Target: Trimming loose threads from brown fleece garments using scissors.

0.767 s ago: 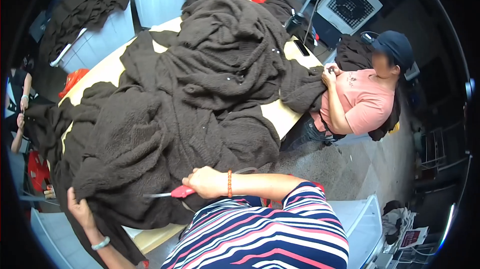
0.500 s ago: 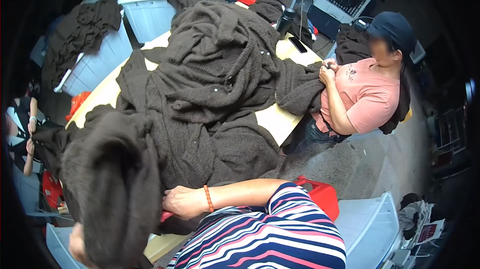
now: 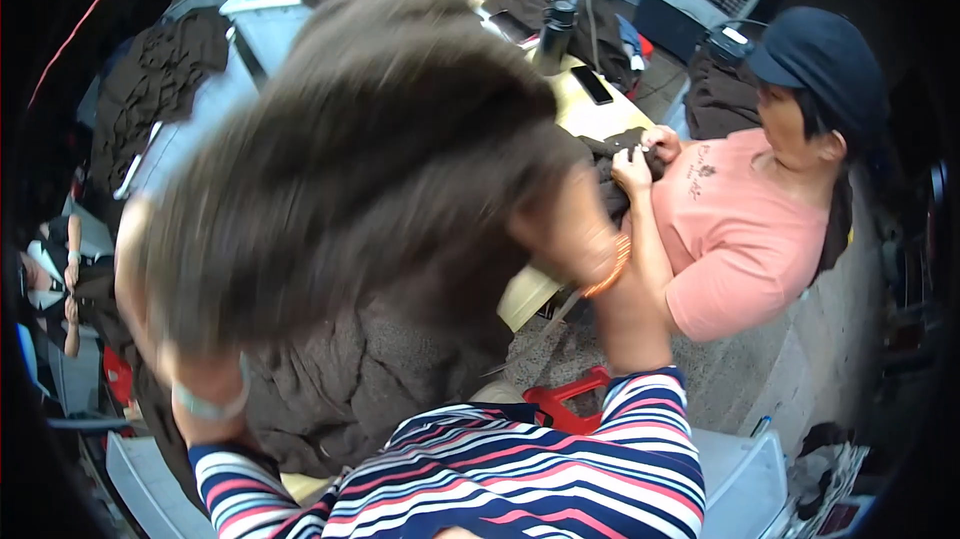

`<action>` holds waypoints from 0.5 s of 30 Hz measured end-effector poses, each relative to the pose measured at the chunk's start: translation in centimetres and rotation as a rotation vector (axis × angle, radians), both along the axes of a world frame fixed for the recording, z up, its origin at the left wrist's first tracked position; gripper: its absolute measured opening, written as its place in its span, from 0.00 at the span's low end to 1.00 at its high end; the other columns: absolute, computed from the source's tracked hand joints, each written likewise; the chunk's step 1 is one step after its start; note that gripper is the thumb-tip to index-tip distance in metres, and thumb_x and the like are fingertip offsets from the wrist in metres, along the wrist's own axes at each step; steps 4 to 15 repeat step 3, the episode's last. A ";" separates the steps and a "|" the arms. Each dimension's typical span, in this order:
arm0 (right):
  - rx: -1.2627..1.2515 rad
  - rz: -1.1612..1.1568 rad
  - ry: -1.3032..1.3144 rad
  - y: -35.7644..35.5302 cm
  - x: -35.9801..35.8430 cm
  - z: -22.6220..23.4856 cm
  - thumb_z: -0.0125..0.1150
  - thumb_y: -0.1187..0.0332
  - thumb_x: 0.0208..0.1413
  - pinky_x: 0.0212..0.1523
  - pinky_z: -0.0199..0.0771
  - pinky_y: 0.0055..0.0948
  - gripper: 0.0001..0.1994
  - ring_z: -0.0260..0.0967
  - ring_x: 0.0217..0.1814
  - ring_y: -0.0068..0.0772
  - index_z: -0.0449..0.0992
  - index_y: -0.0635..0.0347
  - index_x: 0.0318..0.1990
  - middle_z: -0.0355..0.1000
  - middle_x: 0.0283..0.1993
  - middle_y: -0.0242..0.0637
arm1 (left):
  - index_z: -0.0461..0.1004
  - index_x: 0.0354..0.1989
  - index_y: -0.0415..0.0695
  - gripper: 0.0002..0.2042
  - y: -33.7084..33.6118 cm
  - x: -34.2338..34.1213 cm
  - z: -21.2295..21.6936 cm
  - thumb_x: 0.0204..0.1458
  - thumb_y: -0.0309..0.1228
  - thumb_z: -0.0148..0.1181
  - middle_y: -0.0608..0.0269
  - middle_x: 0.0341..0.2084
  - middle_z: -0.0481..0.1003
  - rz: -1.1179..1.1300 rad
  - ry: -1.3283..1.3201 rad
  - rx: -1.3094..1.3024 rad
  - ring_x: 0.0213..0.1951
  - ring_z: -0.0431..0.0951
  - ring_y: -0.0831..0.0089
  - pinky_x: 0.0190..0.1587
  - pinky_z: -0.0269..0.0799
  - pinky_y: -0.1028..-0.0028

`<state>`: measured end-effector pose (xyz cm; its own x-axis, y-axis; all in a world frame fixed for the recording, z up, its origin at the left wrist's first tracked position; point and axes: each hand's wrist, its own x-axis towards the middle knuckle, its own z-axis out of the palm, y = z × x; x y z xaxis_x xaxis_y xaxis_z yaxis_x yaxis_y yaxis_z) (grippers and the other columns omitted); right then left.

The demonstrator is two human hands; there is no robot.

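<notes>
A brown knitted garment (image 3: 340,169) is spread in the air in front of me, smeared by motion. My right hand (image 3: 565,224), below an orange beaded bracelet, grips its right side; the fingertips are lost in the blur and cloth. At the garment's left edge is my left hand (image 3: 140,284), also blurred, above a pale bangle (image 3: 210,397). The raised garment covers most of the brown knit heap on the table; part of the brown cloth (image 3: 370,379) shows beneath it, close to my body.
To the right, a co-worker in a pink shirt (image 3: 745,224) handles brown knitwear. A phone (image 3: 592,85) and a dark bottle (image 3: 554,37) are on the yellow table (image 3: 610,117). Pale blue bins (image 3: 262,14) stand around, and a red stool (image 3: 570,404) is beside me. Other people work far off and left.
The garment has gone from low on the left up across the middle, spread wider. My right hand has risen and moved right; my left forearm has come into view.
</notes>
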<state>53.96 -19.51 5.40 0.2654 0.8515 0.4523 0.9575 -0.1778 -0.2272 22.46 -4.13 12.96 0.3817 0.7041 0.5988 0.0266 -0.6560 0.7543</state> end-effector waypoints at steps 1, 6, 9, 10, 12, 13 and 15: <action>-0.600 -0.168 -0.049 1.1 1.3 4.1 0.55 0.64 0.52 0.38 0.75 0.40 0.11 0.74 0.33 0.48 0.78 0.61 0.34 0.76 0.35 0.46 | 0.57 0.64 0.31 0.36 0.1 5.5 2.0 0.50 0.39 0.60 0.47 0.60 0.65 -0.446 -0.298 -0.108 0.58 0.70 0.59 0.59 0.65 0.64; -0.081 -0.090 -0.661 0.1 15.8 -5.2 0.56 0.63 0.53 0.42 0.74 0.40 0.09 0.76 0.40 0.34 0.80 0.50 0.38 0.78 0.38 0.41 | 0.57 0.64 0.30 0.34 1.2 11.0 3.0 0.51 0.35 0.57 0.49 0.59 0.65 -0.702 -0.351 -0.137 0.59 0.68 0.59 0.60 0.63 0.64; -0.081 -0.090 -0.661 0.1 15.8 -5.2 0.56 0.63 0.53 0.42 0.74 0.40 0.09 0.76 0.40 0.34 0.80 0.50 0.38 0.78 0.38 0.41 | 0.57 0.64 0.30 0.34 1.2 11.0 3.0 0.51 0.35 0.57 0.49 0.59 0.65 -0.702 -0.351 -0.137 0.59 0.68 0.59 0.60 0.63 0.64; -0.081 -0.090 -0.661 0.1 15.8 -5.2 0.56 0.63 0.53 0.42 0.74 0.40 0.09 0.76 0.40 0.34 0.80 0.50 0.38 0.78 0.38 0.41 | 0.57 0.64 0.30 0.34 1.2 11.0 3.0 0.51 0.35 0.57 0.49 0.59 0.65 -0.702 -0.351 -0.137 0.59 0.68 0.59 0.60 0.63 0.64; -0.081 -0.090 -0.661 0.1 15.8 -5.2 0.56 0.63 0.53 0.42 0.74 0.40 0.09 0.76 0.40 0.34 0.80 0.50 0.38 0.78 0.38 0.41 | 0.57 0.64 0.30 0.34 1.2 11.0 3.0 0.51 0.35 0.57 0.49 0.59 0.65 -0.702 -0.351 -0.137 0.59 0.68 0.59 0.60 0.63 0.64; -0.081 -0.090 -0.661 0.1 15.8 -5.2 0.56 0.63 0.53 0.42 0.74 0.40 0.09 0.76 0.40 0.34 0.80 0.50 0.38 0.78 0.38 0.41 | 0.57 0.64 0.30 0.34 1.2 11.0 3.0 0.51 0.35 0.57 0.49 0.59 0.65 -0.702 -0.351 -0.137 0.59 0.68 0.59 0.60 0.63 0.64; -0.081 -0.090 -0.661 0.1 15.8 -5.2 0.56 0.63 0.53 0.42 0.74 0.40 0.09 0.76 0.40 0.34 0.80 0.50 0.38 0.78 0.38 0.41 | 0.57 0.64 0.30 0.34 1.2 11.0 3.0 0.51 0.35 0.57 0.49 0.59 0.65 -0.702 -0.351 -0.137 0.59 0.68 0.59 0.60 0.63 0.64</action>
